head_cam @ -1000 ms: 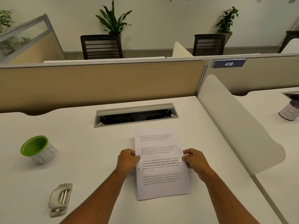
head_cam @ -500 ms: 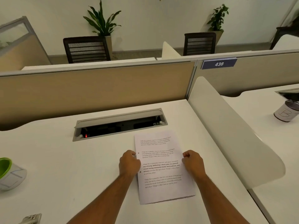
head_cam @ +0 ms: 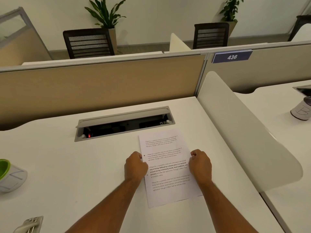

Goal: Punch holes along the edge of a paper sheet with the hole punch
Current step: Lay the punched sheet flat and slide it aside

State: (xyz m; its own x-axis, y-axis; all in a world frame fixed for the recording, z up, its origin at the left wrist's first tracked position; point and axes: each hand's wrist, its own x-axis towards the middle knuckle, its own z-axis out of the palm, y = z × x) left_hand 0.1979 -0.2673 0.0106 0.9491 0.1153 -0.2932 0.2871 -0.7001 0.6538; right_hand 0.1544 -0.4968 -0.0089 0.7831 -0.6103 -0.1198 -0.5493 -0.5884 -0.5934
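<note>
The printed paper sheet [head_cam: 166, 167] is lying flat on the white surface [head_cam: 67, 165], light and floppy, likely best held by its long edges. The left hand [head_cam: 135, 167] and right hand [head_cam: 200, 165] are curling loosely closed, each pinching one side edge, while the metal hole punch [head_cam: 29, 224] is sitting untouched at the near left.

White printed paper sheet [head_cam: 168, 165] flat on desk, two holes along left edge, metal hole punch [head_cam: 29, 224] far left
</note>
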